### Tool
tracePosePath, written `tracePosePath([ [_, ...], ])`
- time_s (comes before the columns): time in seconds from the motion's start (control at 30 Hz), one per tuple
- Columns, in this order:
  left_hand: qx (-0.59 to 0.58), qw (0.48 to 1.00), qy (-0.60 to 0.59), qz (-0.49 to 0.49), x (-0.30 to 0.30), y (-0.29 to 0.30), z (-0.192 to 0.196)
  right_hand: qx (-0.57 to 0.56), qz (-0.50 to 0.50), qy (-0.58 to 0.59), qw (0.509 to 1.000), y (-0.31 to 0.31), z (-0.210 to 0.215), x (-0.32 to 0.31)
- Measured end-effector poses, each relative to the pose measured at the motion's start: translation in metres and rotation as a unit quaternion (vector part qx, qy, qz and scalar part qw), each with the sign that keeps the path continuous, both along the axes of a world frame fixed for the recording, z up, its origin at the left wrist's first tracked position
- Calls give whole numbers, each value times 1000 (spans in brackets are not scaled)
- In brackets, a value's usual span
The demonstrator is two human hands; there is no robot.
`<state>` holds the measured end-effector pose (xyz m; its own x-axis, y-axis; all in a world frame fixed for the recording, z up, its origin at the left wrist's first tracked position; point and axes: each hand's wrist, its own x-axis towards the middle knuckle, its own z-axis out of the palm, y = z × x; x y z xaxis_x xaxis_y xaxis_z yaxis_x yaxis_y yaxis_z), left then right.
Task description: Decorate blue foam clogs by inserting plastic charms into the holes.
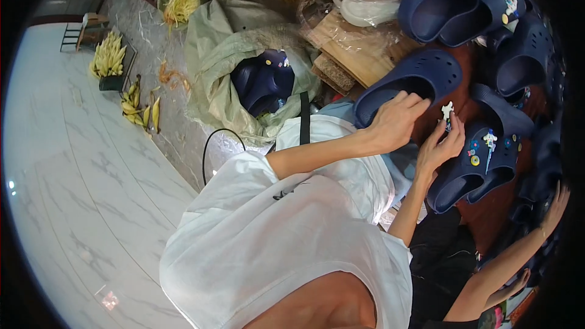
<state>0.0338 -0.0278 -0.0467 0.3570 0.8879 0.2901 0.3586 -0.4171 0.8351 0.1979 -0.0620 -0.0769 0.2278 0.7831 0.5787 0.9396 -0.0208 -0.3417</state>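
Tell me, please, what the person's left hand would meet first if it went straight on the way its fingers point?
Probably the dark blue clog: the left hand already reaches to its heel opening, fingertips at the rim, though depth is hard to judge.

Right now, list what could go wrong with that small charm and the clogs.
1. The white charm is pinched only at the right hand's fingertips; it could slip and vanish among the crowded navy clogs.
2. The left hand rests only on the plain clog's rim, so that clog may shift.
3. Another person's hand reaches in nearby and might jostle the pile.
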Motion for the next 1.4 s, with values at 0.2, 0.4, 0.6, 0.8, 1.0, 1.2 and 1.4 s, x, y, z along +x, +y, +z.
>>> tracePosePath([
  [0.2, 20, 1000, -11, 17, 16, 20, -3, -25, 76, 247, 966, -9, 5, -39],
  [0.4, 17, 999, -35, 21, -2, 21, -3, -50, 106, 306, 945, 9, 7, -66],
  [0.6, 101, 990, -89, 38, -74, 9, 7, -46, 98, 282, 953, 10, 0, -69],
  [0.8, 2, 954, -11, 298, -199, 17, -77, 3, 62, 300, 952, -8, -15, -71],
  [1.0, -198, 858, 288, 377, -305, -1, -264, -31, 87, 287, 954, -16, -23, -69],
  [1.2, -296, 799, 368, 371, -300, 29, -306, -53, 73, 256, 962, -19, -28, -68],
  [1.4, -247, 835, 361, 334, -265, 66, -345, -53, 46, 238, 969, -22, -30, -66],
])
